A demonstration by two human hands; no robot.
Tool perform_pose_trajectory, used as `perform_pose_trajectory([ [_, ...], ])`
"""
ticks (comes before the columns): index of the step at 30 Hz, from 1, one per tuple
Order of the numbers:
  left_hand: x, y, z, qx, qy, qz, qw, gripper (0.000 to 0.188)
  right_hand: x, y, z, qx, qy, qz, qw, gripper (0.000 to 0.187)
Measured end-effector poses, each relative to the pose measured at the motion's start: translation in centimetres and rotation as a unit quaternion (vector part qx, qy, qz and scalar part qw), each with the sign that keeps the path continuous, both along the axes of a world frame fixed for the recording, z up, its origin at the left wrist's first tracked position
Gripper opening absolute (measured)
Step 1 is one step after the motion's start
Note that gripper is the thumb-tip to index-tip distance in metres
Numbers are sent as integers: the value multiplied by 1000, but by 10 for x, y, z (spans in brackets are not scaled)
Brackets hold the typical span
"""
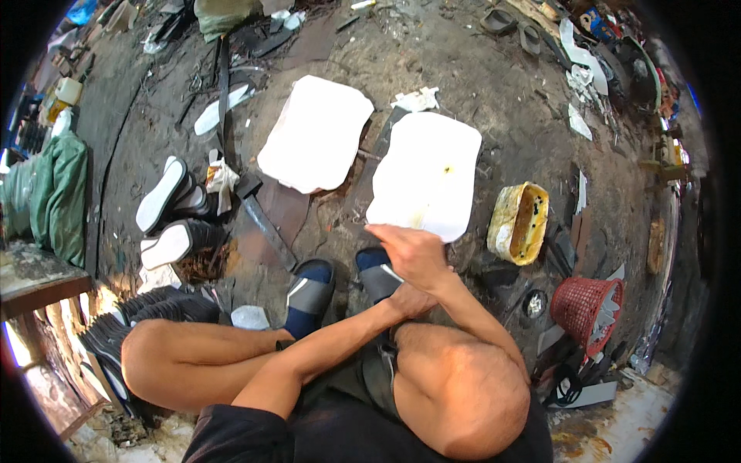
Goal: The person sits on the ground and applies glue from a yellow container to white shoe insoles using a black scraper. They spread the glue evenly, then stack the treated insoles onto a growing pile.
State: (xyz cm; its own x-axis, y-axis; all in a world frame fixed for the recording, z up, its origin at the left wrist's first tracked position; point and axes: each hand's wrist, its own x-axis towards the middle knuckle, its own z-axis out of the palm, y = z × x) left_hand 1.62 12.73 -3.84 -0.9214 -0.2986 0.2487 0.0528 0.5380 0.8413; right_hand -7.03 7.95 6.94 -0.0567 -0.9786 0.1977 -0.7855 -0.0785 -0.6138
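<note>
standing beside white sheet (424, 174), yellowed tub (504, 222); hammer (268, 231) left; right hand (414, 256) at sheet edge; left hand (415, 299) lower; both grips unclear

Grimy dark floor (440, 58), two white rounded sheets (316, 133), hammer (269, 230), yellowed tub (501, 225), red basket (568, 303), white-faced soles (161, 197), pale scraps (417, 100)

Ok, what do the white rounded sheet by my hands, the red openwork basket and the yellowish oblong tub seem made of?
White rounded sheet: possibly foam or coated board; looks smooth, though glare hides its texture. Red openwork basket: likely plastic, given its even colour and regular holes. Yellowish oblong tub: perhaps plastic; rough, crusty residue obscures its surface.
</note>
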Motion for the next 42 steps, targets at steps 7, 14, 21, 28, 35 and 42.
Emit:
perform_pose_trajectory([
  [7, -41, -82, 49, -262, -163, 69, 949, 54, -167, -75, 55, -27, -16, -99, 995, 34],
  [14, -22, -74, 40, -278, -141, 57, 948, 54, -225, -151, -20, 147, 124, -22, 981, 47],
  [21, -23, -83, 44, -256, -138, 44, 956, 53, -220, -178, -10, 143, 171, 93, 970, 45],
  [28, -24, -82, 36, -257, -137, 54, 955, 50, -219, -121, 22, 250, 217, 37, 943, 38],
  [35, -21, -88, 32, -271, -126, 47, 953, 53, -186, 8, 23, 281, 135, -84, 946, 37],
  [42, -42, -109, 54, -241, -122, 33, 962, 52, -175, -44, 0, 74, 344, -159, 923, 35],
])
